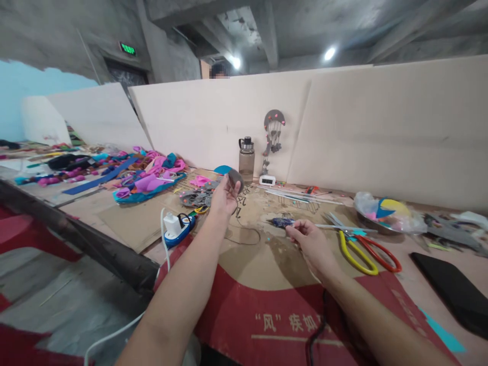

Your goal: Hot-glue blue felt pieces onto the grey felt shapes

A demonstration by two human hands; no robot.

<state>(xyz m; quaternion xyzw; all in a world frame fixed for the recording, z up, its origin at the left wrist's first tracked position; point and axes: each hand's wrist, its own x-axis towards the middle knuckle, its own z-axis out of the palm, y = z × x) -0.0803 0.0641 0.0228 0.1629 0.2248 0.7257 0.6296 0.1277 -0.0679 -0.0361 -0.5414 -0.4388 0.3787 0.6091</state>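
Note:
My left hand (225,199) is raised over the cardboard and pinches a round grey felt piece (236,181) between thumb and fingers. To its right, my right hand (311,246) is closed around what looks like a dark glue gun (281,222), its tip pointing left. A pale stick (324,226) extends behind the gun, and my fingers hide its handle. A black cord (323,317) hangs below my right wrist. Beside my left hand lies a pile of grey felt pieces (200,197) with small pink dots.
Shears (345,250) with yellow and red handles lie right of my right hand, near a bag-covered bowl (385,230) and a black phone (450,290). A blue power strip (179,235) sits left. A bottle (246,160) and small digital clock (267,180) stand by the white partition (190,122).

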